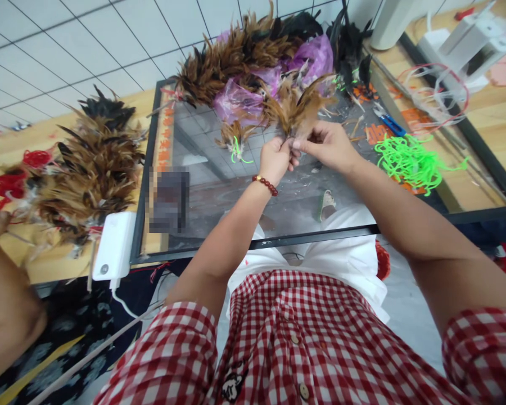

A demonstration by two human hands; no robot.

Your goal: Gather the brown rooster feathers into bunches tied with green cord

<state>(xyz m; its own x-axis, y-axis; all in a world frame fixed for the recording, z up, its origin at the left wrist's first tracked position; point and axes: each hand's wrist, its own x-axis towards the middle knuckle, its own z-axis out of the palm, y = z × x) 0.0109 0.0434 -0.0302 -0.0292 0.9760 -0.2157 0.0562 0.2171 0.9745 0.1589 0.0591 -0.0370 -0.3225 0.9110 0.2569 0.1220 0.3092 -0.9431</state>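
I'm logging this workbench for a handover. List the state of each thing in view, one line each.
Small bunch of brown feathers: fanned out, held by both hands.
Left hand: closed on its stems.
Right hand: closed on its stems.
Tangled neon green cord: loose heap on the table.
Blue-handled scissors: lying flat, untouched.
Crumpled purple plastic bag: half buried in feathers.
White rectangular power bank: lying flat, cable attached.

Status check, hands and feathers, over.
Left hand, right hand both pinching feather bunch at its base. Bunch above glass table. Green cord off to the right, apart.
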